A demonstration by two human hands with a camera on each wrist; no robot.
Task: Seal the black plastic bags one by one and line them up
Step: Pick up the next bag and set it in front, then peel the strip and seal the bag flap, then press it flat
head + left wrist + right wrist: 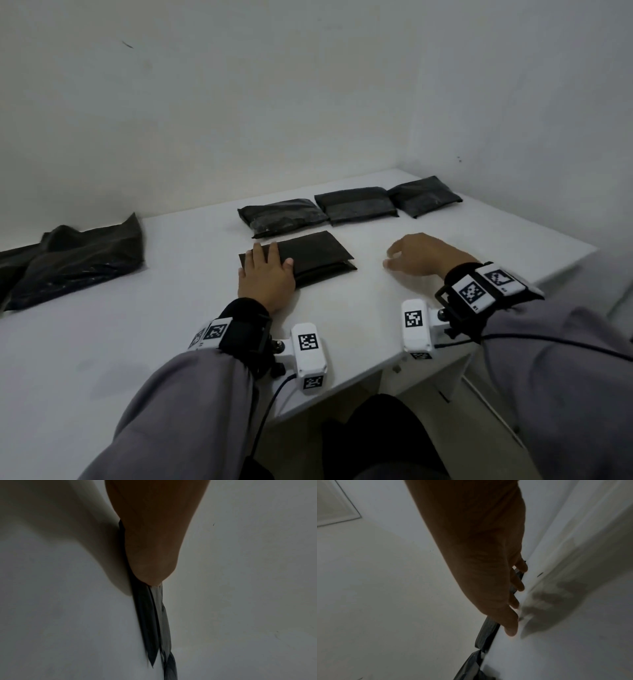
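My left grip [266, 276] lies spread flat on the smooth, folded black bag [308, 257] mid-table [171, 342]; my right grip [416, 255] hovers relaxed. Three plump bags [352, 205] line up behind.

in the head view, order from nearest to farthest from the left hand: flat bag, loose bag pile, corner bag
1. flat bag, under the left hand
2. loose bag pile, at the table's left edge
3. corner bag, far right end of the row
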